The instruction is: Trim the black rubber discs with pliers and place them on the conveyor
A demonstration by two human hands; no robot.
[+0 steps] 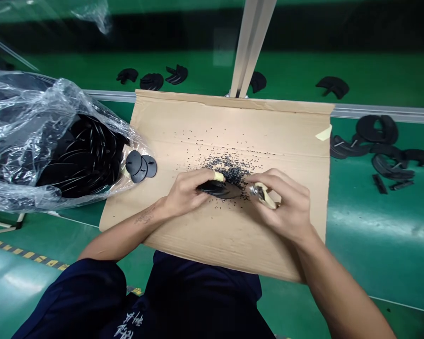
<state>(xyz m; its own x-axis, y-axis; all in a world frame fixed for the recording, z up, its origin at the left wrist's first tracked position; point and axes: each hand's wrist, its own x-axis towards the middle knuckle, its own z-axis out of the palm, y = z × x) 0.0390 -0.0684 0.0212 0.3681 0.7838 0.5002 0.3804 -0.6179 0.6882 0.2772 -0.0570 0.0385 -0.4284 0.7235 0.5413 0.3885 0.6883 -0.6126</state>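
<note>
My left hand (191, 188) pinches a thin black plastic disc (219, 189), possibly several stacked, with yellow tape around the thumb. Opposite it, my right hand (282, 200) is closed round a small hand tool with a shiny metal end (256, 190); its exact kind is partly hidden by the fingers. Pale yellow tape shows among those fingers. The metal end is close to the disc's right edge, apparently just apart. Below and behind both hands, tiny black bits (233, 172) are heaped and scattered over a cardboard sheet (183, 235).
At the left, a clear plastic bag (31, 122) spills black discs (88, 160). Several loose discs (141, 165) lie beside its mouth. Curved black parts (378, 129) are piled at the right, with others (151, 81) behind the metal frame (252, 47). A tape scrap (324, 133) sticks to the cardboard.
</note>
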